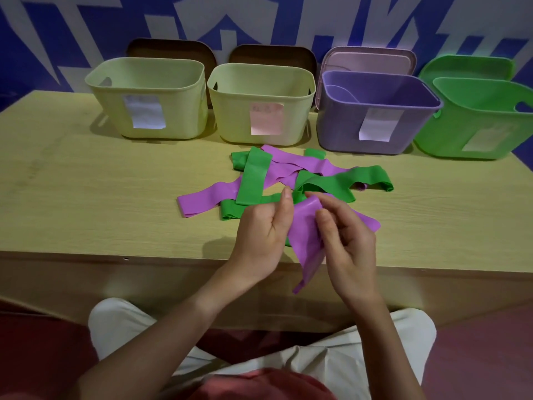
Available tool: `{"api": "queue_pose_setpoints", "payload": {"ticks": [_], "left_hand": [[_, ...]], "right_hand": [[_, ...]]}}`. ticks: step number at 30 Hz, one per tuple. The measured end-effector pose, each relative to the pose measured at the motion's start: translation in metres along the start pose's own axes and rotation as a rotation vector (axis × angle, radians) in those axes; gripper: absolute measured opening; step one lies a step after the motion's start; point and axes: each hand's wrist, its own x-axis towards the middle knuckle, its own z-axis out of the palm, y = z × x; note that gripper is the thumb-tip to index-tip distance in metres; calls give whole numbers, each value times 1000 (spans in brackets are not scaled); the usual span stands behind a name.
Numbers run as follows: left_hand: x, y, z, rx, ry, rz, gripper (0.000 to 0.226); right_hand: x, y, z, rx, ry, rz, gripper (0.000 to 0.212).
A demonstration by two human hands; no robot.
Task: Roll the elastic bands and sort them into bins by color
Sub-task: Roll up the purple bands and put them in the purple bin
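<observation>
Both hands work one purple elastic band point(305, 235) above the near edge of the wooden table point(86, 197). The left hand point(264, 226) and the right hand point(346, 238) each pinch its upper end, and its tail hangs below the table edge. Beyond them lies a tangled pile of green bands point(253, 180) and purple bands point(302, 164); their number cannot be told. Four bins line the back: two pale yellow bins point(150, 82), one purple bin point(375, 111) and one green bin point(476, 122), each labelled.
</observation>
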Motion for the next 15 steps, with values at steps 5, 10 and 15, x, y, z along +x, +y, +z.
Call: {"api": "queue_pose_setpoints", "payload": {"ticks": [5,10,15], "left_hand": [[4,12,-3,-128,-94,-191,53],[9,23,-6,-235,-98,-421,53],[6,22,-5,-178,-103,-392,52]], "right_hand": [[0,-3,-1,75,-82,-26,32],[0,-4,0,47,-31,-38,17],[0,-2,1,-27,-26,-66,22]]}}
